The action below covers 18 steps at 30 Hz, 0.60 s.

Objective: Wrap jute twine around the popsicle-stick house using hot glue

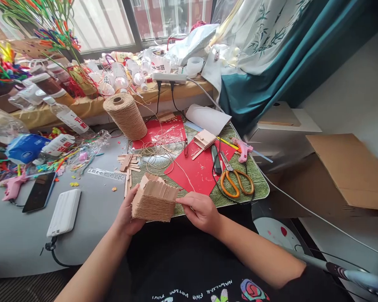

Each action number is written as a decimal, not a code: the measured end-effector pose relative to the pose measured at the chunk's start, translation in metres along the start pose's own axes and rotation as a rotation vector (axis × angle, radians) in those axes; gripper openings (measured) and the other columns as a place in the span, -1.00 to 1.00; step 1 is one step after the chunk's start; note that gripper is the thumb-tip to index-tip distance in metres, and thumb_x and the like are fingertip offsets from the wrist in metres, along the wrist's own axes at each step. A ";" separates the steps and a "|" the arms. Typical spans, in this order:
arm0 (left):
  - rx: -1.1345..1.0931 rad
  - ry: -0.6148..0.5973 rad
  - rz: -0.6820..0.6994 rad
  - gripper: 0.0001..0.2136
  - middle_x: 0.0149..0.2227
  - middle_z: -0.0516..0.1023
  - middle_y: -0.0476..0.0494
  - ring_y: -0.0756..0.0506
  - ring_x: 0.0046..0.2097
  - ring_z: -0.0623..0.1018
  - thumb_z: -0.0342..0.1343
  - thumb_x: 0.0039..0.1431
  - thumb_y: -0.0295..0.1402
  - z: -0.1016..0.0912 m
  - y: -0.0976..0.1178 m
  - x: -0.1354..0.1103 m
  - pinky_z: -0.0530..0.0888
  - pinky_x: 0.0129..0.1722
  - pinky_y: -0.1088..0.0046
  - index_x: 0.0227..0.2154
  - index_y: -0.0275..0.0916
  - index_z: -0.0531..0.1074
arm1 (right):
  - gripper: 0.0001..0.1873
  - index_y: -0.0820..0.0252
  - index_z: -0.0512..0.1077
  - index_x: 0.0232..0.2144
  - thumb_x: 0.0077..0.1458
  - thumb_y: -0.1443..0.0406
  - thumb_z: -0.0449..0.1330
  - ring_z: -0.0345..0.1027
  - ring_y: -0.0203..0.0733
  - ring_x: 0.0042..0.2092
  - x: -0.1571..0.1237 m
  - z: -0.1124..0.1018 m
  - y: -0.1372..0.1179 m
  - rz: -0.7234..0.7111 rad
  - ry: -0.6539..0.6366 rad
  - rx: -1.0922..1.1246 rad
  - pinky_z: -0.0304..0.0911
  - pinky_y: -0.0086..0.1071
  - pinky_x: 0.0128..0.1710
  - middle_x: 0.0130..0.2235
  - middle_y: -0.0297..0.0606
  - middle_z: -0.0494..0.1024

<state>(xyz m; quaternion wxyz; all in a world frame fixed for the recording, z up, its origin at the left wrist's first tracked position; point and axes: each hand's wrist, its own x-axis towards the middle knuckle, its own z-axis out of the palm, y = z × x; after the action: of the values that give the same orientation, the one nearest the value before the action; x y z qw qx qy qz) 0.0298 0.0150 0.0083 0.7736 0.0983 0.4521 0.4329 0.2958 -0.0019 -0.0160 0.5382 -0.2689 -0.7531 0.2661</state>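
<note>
A small box of wooden craft sticks (pixel 154 203) has twine wound in close rows around its sides, with the stick tops bare above. My left hand (pixel 129 212) grips it from the left side and below, tilted over the table's front edge. At its right corner, my right hand (pixel 201 209) is closed in a pinch on the jute twine (pixel 185 173), whose strand runs back to loose coils on the table. Behind these coils stands the large twine spool (pixel 126 115). Loose craft sticks (pixel 129 164) lie beyond the box.
Orange-handled scissors (pixel 236 180), a green utility knife (pixel 216 159) and a pink glue gun (pixel 243 150) lie to the right, by red sheets (pixel 189 172). A phone (pixel 40 192) and white power bank (pixel 64 212) rest left. A power strip (pixel 169 78) sits on the cluttered sill.
</note>
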 end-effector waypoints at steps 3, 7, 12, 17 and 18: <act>-0.035 -0.108 0.018 -0.60 -0.04 0.72 -0.18 -0.33 0.05 0.69 0.15 0.37 -0.07 -0.004 -0.004 0.003 0.61 0.11 0.08 0.11 -0.20 0.56 | -0.64 0.10 0.52 0.11 0.36 0.47 0.15 0.52 -0.18 -0.25 -0.002 0.001 0.004 0.007 0.014 0.041 0.46 -0.33 -0.23 -0.27 -0.20 0.62; -0.084 -0.185 0.011 -0.55 0.01 0.71 -0.20 -0.34 0.09 0.67 0.11 0.40 -0.04 -0.007 -0.008 0.010 0.60 0.12 0.08 0.17 -0.22 0.53 | -0.65 0.09 0.56 0.09 0.34 0.46 0.19 0.52 -0.19 -0.23 -0.005 0.003 0.006 0.053 0.034 0.106 0.46 -0.33 -0.21 -0.23 -0.19 0.61; -0.155 -0.210 0.000 -0.57 0.09 0.68 -0.19 -0.30 0.09 0.67 0.08 0.44 -0.08 -0.006 -0.012 0.015 0.59 0.15 0.12 0.20 -0.21 0.50 | -0.71 0.10 0.61 0.01 0.33 0.42 0.21 0.44 -0.22 -0.28 -0.004 0.002 0.008 0.181 0.019 0.192 0.40 -0.33 -0.24 -0.28 -0.23 0.56; -0.119 -0.192 -0.063 -0.52 0.18 0.62 -0.27 -0.40 0.14 0.64 0.06 0.44 -0.06 -0.010 -0.012 0.015 0.54 0.19 -0.11 0.26 -0.19 0.45 | -0.85 0.18 0.66 -0.18 0.27 0.23 0.34 0.33 -0.31 -0.41 0.005 -0.007 0.005 0.461 -0.123 0.514 0.31 -0.42 -0.38 -0.36 -0.29 0.53; -0.100 -0.190 -0.057 -0.49 0.19 0.60 -0.33 -0.44 0.14 0.64 0.06 0.43 -0.04 -0.011 -0.012 0.015 0.53 0.18 -0.17 0.27 -0.23 0.44 | -0.81 0.19 0.66 -0.21 0.23 0.18 0.39 0.33 -0.31 -0.41 0.007 -0.009 0.004 0.518 -0.149 0.581 0.31 -0.42 -0.39 -0.36 -0.29 0.54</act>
<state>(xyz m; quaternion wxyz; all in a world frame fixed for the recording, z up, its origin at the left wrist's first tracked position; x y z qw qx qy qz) 0.0316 0.0164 -0.0132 0.8288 0.0873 0.3572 0.4217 0.3026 0.0067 -0.0114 0.4509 -0.2665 -0.5906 0.6139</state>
